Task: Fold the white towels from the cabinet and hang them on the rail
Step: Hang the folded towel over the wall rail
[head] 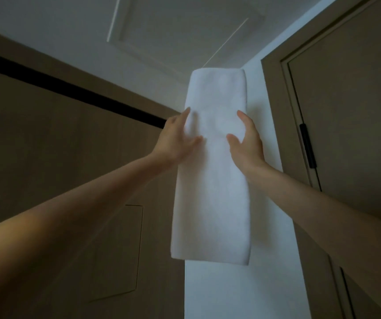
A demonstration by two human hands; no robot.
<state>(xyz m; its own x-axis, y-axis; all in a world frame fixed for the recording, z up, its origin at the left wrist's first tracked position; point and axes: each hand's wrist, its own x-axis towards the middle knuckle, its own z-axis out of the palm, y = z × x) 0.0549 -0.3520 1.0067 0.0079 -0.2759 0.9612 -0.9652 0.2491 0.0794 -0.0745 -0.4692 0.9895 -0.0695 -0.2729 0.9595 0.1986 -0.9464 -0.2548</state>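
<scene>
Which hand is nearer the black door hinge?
Right. The right hand rests on the towel's right edge, the side toward the hinge; the left hand is on the towel's far, left edge.

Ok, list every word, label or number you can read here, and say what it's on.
None: nothing readable is in view. The white towel shows no tag or print, and the door, the wall panels and the ceiling are plain.
</scene>
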